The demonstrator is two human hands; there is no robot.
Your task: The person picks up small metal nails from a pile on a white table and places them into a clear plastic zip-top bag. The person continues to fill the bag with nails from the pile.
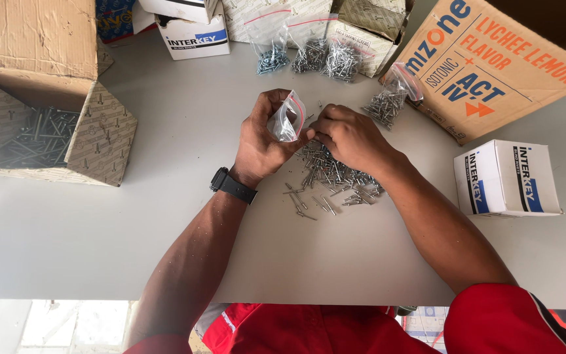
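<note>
Left hand (263, 141) gripping small clear zip bag (287, 120) above table (165, 216); right hand (348, 137) pinched on rivets at bag mouth, over loose rivet pile (335, 180). Filled bags (322, 56) far.

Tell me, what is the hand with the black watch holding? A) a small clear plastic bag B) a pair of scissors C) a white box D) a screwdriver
A: the left hand, above the black watch, pinches a small clear zip bag over the pile of rivets, while the right hand meets it.
</note>
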